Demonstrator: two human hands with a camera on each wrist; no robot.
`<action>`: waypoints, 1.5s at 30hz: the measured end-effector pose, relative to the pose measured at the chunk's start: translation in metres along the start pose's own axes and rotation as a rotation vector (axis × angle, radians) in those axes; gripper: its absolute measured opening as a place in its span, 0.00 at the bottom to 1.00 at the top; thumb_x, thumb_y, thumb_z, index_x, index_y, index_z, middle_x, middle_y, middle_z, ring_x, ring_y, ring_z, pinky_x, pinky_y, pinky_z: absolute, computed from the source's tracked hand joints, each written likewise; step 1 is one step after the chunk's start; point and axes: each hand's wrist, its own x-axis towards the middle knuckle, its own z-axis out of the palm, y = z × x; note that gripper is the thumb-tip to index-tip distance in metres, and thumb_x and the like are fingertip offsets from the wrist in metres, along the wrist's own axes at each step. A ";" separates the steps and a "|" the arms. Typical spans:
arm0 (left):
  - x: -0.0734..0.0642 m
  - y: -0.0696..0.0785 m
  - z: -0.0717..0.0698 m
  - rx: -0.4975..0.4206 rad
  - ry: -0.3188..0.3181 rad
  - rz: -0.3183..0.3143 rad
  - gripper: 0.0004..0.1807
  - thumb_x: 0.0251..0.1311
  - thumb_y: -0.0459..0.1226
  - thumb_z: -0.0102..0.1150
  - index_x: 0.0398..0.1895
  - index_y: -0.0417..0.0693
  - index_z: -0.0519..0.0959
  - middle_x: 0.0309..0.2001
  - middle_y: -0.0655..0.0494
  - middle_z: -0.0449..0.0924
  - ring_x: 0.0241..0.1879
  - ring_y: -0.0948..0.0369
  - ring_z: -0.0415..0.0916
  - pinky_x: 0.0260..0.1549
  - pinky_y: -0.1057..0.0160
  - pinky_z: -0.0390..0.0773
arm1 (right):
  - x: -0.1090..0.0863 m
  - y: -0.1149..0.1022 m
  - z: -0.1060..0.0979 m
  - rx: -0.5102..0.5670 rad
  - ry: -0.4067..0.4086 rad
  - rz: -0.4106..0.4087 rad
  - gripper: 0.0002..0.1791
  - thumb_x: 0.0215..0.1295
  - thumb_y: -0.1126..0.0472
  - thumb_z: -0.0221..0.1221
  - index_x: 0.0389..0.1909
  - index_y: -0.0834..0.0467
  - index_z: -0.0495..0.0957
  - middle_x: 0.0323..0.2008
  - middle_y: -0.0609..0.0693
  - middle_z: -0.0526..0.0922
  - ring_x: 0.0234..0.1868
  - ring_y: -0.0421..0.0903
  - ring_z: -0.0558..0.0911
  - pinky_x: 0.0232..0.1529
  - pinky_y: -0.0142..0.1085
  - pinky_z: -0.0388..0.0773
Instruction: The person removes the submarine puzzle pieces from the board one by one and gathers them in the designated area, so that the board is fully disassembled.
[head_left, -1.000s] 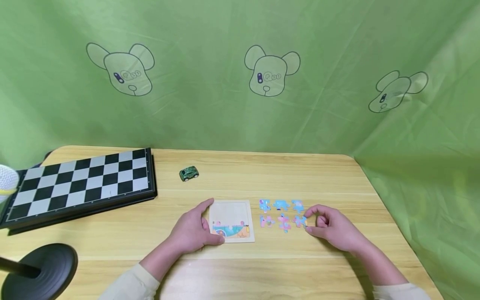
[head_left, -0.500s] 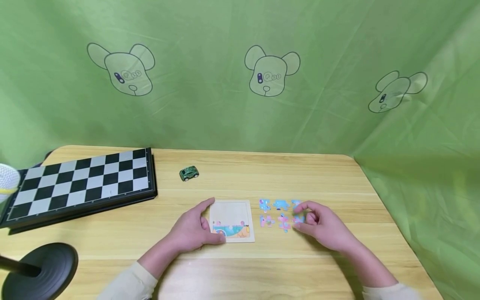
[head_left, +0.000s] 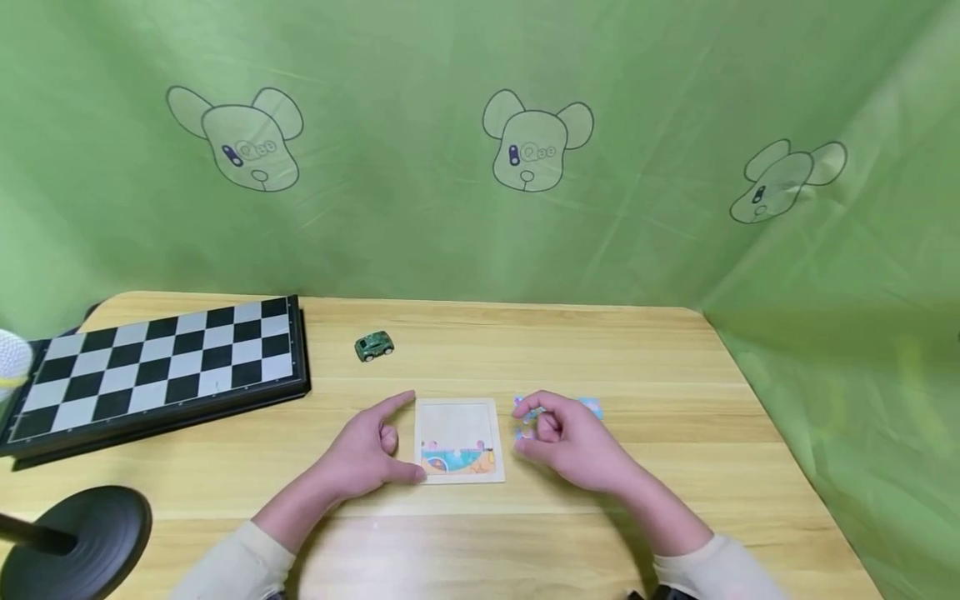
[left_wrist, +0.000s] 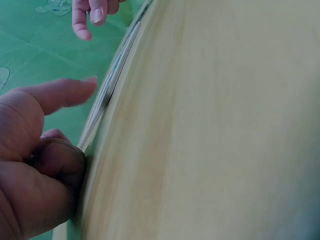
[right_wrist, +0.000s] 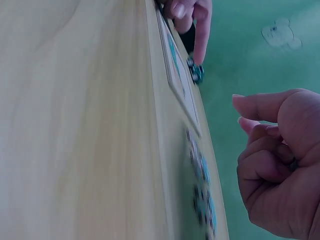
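A square wooden puzzle tray (head_left: 453, 423) lies mid-table, its lower part filled by a strip of blue and orange picture (head_left: 457, 462). At the tray's left edge is my left hand (head_left: 358, 457), thumb and index finger stretched apart, the thumb tip right by the lower left corner. Its remaining fingers are folded in the left wrist view. To the right, my right hand (head_left: 581, 446) hovers over the loose jigsaw pieces (head_left: 592, 406), hiding most of them. Its index finger and thumb are parted, with nothing between them in the right wrist view.
A folded chessboard (head_left: 172, 358) lies at the left, and a small green toy car (head_left: 374, 345) stands behind the tray. The round black base (head_left: 78, 537) of a stand occupies the front left. A green curtain (head_left: 420, 233) hangs along the table's back and right.
My right hand has moved left across the loose pieces towards the tray, covering more of them. My left hand has drawn back slightly left, its thumb sliding off the tray's front rim.
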 end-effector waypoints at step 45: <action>0.003 -0.005 0.003 0.182 -0.033 -0.004 0.56 0.36 0.36 0.83 0.74 0.42 0.65 0.14 0.61 0.60 0.14 0.64 0.55 0.15 0.65 0.60 | 0.046 -0.027 0.072 0.091 -0.265 0.084 0.17 0.56 0.72 0.68 0.46 0.61 0.79 0.16 0.43 0.62 0.17 0.40 0.62 0.30 0.34 0.68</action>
